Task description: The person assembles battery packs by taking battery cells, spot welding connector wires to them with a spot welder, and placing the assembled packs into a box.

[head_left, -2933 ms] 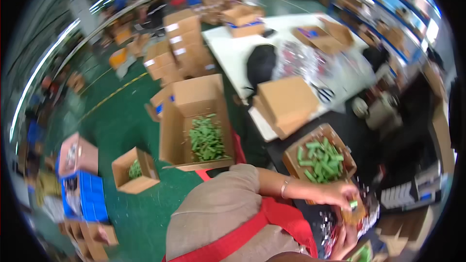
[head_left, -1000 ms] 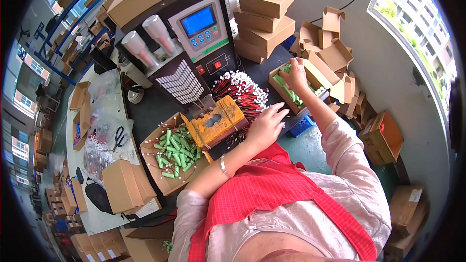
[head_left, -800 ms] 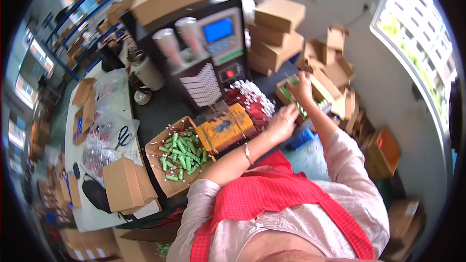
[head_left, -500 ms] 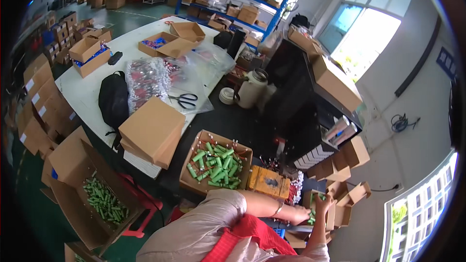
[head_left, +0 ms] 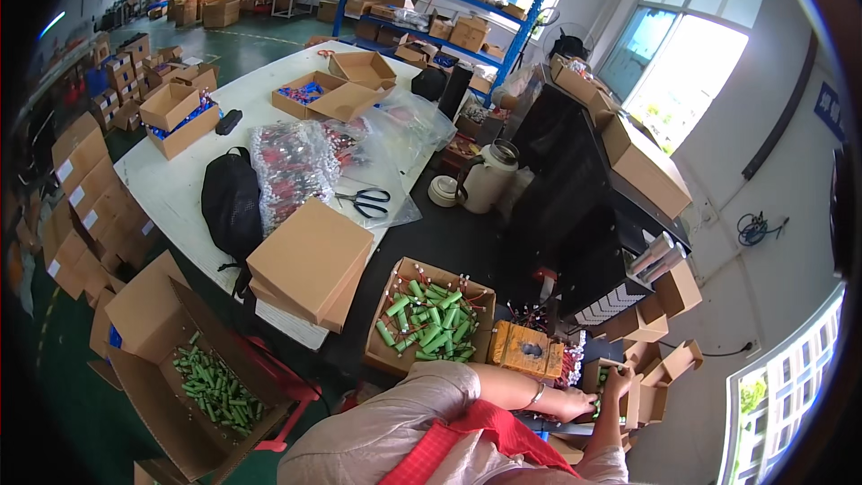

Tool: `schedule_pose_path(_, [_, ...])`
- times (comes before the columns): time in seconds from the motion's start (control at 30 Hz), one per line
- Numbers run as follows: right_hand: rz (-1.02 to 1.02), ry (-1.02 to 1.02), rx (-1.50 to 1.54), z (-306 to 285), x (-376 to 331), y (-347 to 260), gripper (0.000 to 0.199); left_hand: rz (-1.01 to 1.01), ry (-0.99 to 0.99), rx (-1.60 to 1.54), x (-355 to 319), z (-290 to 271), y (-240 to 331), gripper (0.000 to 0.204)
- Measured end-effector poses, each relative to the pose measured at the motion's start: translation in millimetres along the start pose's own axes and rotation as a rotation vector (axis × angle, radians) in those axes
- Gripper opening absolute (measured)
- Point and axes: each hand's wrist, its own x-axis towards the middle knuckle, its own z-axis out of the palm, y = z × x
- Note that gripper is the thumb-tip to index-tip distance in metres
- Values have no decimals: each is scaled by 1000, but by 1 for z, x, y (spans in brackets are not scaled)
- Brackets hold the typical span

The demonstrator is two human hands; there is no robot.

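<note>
My left hand [head_left: 575, 404] reaches across to the right, a bracelet on its wrist. Its fingers are closed on what looks like a green cylindrical battery, partly hidden, at a small cardboard box [head_left: 632, 401]. Beside it, my right hand [head_left: 618, 383] is raised over the same box with its fingers bent together; what they hold is too small to make out. More green pieces show in this box under the hands. Left of it stands an orange-yellow block [head_left: 528, 349] with a dark spot. An open box holds green batteries [head_left: 440, 321] with red wires and white connectors.
A large carton [head_left: 144, 368] with more green cylinders stands at lower left, by a red stool [head_left: 292, 404]. On the white table [head_left: 180, 180] are closed boxes [head_left: 310, 256], scissors [head_left: 366, 203], a black bag [head_left: 230, 202] and bagged wires. A jug [head_left: 490, 178] stands near a black cabinet.
The whole view has shifted, so everything sits further right and lower in the picture. Both hands stay at the small box, with only slight movement of the fingers.
</note>
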Motion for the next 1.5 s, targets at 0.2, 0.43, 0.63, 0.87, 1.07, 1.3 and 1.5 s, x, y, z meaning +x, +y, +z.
schedule_pose_path(0.2, [-2, -111, 55, -10, 5, -4, 19, -15, -55, -10, 0, -2, -2, 50])
schedule_pose_path(0.43, [20, -379, 318, -51, 2, -47, 15, -153, 411, -480, 6, -11, -5, 64])
schedule_pose_path(0.63, [-26, -833, 214, -144, -35, -140, 24, -113, 597, -393, 25, -17, -5, 110])
schedule_pose_path(0.87, [-195, -935, 152, -187, -64, -159, 20, -121, 284, -1341, 7, -33, 44, 79])
schedule_pose_path(1.07, [-493, -735, 386, -159, -73, -145, 25, -387, 154, -1770, -16, -37, 35, 25])
schedule_pose_path(1.3, [-380, -737, 244, -129, -49, -158, 15, -673, 117, -1820, -84, -57, 52, 14])
schedule_pose_path(1.5, [-709, -721, 191, -62, -39, -129, 12, -605, 93, -1751, -136, -45, 61, 18])
